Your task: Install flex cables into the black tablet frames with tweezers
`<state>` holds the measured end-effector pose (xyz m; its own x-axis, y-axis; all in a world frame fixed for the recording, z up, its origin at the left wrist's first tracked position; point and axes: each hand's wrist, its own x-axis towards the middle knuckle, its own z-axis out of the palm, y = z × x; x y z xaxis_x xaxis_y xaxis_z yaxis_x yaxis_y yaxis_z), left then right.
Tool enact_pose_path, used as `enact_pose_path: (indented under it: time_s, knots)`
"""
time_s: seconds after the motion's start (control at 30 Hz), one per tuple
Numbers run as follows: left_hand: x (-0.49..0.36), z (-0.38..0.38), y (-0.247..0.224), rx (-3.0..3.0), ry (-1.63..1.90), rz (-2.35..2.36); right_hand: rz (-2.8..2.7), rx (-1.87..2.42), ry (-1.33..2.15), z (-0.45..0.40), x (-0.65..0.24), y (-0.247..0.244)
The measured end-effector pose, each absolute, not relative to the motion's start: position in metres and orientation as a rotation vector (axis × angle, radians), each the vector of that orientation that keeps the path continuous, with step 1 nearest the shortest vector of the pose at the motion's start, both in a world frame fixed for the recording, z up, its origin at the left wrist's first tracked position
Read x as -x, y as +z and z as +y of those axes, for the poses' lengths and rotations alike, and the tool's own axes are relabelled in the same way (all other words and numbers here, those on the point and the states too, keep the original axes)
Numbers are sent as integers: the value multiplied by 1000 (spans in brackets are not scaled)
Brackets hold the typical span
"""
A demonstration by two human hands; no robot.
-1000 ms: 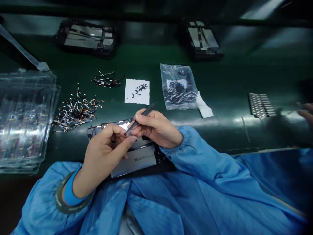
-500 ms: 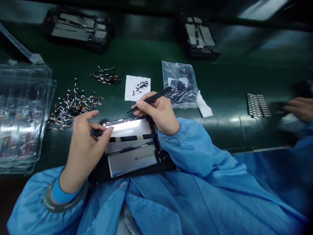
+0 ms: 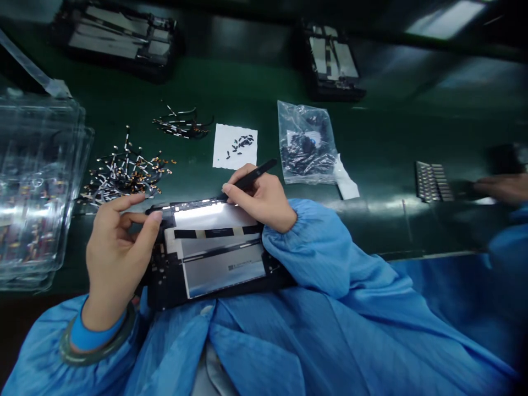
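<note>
**Open device close in front of me, dark tool at its far edge**

The open flat device [image 3: 225, 269] lies on the surface [image 3: 239, 93] right against my front, its silvery panels facing up. I judge it sits there so both hands reach its far edge without stretching.

My right hand [image 3: 268, 203] has its grip closed on a slim dark tool [image 3: 249, 177], slanted like a pen, probably for fine control. Its lower end is hidden by my fingers at that edge. The wrist is low, the forearm coming in from the side.

My left hand [image 3: 115, 253] is at the far left corner, thumb and forefinger parted, perhaps to steady it; whether that grip clamps anything, I cannot tell.

Beyond lie white paper [image 3: 223, 154] with small black pieces, likely for contrast, a clear bag [image 3: 307, 157] and, to the left, a heap of thin cables [image 3: 124, 176].
</note>
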<state>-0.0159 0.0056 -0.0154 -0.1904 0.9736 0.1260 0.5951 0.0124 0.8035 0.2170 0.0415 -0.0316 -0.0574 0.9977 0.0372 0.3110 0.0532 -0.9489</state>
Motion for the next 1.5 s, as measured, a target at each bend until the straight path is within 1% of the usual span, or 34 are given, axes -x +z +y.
enact_pose_path:
  time_s: [0.13,0.27,0.4,0.6,0.87,1.2,1.5]
  knots:
    - [31,4,-8,-1580,1139,1918,-1309,1334,1082,41,-216,-30]
    - [74,10,2,-1749,1218,2253,-1096,1321,1122,42,-212,-26]
    - [126,23,12,-1903,955,2497,-1124,1369,1103,41,-210,-25]
    - [166,45,15,-1735,613,2677,-1157,1385,1097,39,-210,-25]
    - [178,72,6,-1530,526,2756,-1277,1480,1019,35,-209,-24]
    - [190,83,0,-1309,649,2861,-1175,1431,1112,35,-210,-26]
    - [194,83,-5,-1320,1002,2767,-1188,1382,1094,36,-212,-28]
